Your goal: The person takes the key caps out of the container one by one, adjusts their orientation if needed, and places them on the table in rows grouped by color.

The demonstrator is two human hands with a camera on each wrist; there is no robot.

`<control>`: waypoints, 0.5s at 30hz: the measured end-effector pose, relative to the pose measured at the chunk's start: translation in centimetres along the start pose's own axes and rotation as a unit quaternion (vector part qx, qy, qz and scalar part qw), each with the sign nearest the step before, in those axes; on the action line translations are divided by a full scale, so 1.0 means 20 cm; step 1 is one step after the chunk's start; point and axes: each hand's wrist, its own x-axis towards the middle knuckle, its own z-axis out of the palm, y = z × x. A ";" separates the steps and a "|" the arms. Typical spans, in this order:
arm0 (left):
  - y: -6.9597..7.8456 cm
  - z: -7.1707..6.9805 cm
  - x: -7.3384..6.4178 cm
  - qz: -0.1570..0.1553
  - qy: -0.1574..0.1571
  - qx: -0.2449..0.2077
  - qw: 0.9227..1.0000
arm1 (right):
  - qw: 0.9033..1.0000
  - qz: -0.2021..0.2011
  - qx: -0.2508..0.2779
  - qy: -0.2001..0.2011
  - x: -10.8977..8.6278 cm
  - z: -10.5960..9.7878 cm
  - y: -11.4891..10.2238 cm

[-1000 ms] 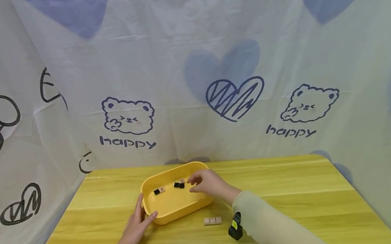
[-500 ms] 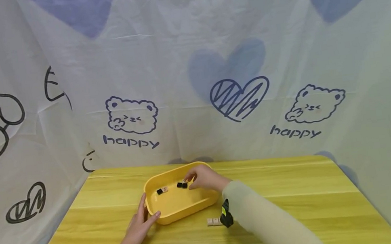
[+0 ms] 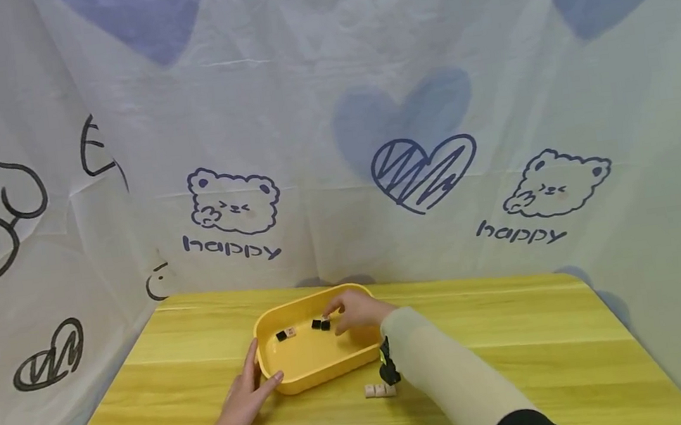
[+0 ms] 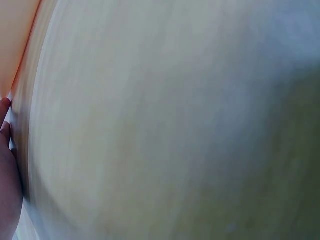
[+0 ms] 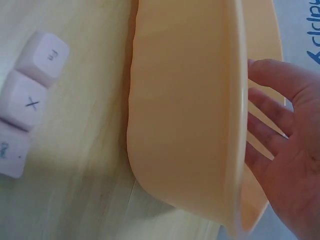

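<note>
Yellow tabletop (image 3: 522,339); right hand (image 3: 360,311) now nearer black keycaps (image 3: 325,325)

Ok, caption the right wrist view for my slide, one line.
Three pale keys on the table beside a tub, the right hand partly hidden behind its rim.

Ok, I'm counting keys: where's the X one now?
In the right wrist view, the X key sits at left, between two pale keys on the table, outside the yellow tray.
</note>
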 end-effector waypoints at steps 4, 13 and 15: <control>0.00 0.01 -0.01 -0.002 0.000 0.003 1.000 | 1.000 -0.001 -0.016 -0.018 0.03 0.02 0.03; 0.02 0.01 -0.01 0.011 -0.001 0.003 1.000 | 0.998 0.012 -0.025 -0.053 0.08 0.05 0.06; 0.02 0.00 0.00 0.014 -0.002 0.003 1.000 | 0.998 0.012 -0.017 -0.057 0.08 0.05 0.07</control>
